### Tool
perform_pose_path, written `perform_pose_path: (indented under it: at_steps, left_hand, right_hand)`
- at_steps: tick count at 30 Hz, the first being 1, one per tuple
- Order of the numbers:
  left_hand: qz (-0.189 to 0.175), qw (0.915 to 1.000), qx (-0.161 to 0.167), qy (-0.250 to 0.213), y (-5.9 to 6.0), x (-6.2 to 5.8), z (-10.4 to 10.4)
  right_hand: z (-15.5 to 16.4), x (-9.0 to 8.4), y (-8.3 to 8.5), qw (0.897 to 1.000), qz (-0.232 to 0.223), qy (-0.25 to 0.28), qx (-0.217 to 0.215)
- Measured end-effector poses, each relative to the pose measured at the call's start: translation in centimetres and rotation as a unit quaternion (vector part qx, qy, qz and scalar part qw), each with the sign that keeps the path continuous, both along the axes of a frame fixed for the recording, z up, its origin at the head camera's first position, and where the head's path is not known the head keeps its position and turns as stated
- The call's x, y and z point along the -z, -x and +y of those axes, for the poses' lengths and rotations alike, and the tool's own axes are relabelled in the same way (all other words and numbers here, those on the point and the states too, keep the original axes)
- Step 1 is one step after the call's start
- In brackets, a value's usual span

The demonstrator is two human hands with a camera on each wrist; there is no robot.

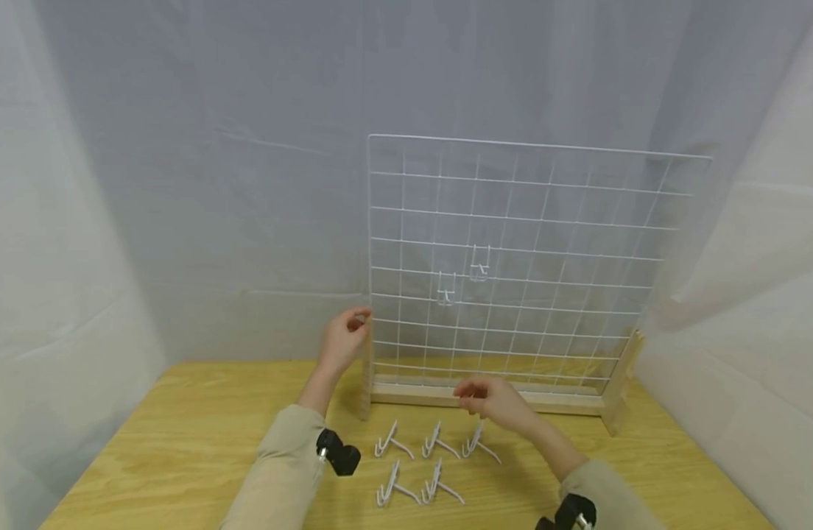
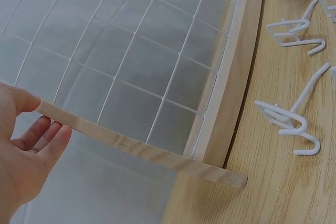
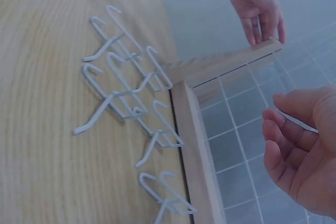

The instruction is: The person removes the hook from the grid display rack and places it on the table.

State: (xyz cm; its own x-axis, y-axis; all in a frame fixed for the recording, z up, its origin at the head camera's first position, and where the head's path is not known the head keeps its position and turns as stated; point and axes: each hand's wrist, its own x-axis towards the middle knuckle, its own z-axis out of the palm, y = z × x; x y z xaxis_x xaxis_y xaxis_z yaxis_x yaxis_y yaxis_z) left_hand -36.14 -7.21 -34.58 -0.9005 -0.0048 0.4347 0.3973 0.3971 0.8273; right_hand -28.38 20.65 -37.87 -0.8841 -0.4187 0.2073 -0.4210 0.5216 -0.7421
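Note:
A white wire grid panel (image 1: 512,213) stands upright in a wooden stand, two white wire hooks (image 1: 481,266) hung on its middle. At the panel's left side, my left hand (image 1: 343,338) holds the top end of the stand's wooden upright (image 2: 126,142), thumb on one side and fingers on the other in the left wrist view. My right hand (image 1: 499,403) hovers in front of the stand's bottom rail (image 1: 413,394), fingers loosely bent and nothing visible between them. Below it, several white double-prong hooks (image 1: 436,442) lie in two rows on the table.
The wooden table (image 1: 148,442) extends to both sides of the stand. Another wooden upright (image 1: 621,383) supports the panel's right end. Pale sheeting (image 1: 247,184) hangs behind and at both sides.

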Motion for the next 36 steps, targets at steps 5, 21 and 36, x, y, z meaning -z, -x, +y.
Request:
perform_pose_path:
  at_steps: [5,21,36]
  left_hand:
    - [-0.004,1.0000,-0.002,-0.002,-0.1,-0.1,0.0]
    - [0.008,1.0000,-0.004,0.002,-0.2,0.0,0.0]
    - [0.003,0.9999,-0.011,0.003,-0.2,0.0,0.2]
  right_hand:
    - [0.3,-1.0,0.5,1.000,-0.008,0.013,0.002]
    - [1.4,-3.9,1.6,0.998,0.013,0.041,0.038]
    - [1.7,-6.4,2.5,0.992,0.024,0.087,0.087]
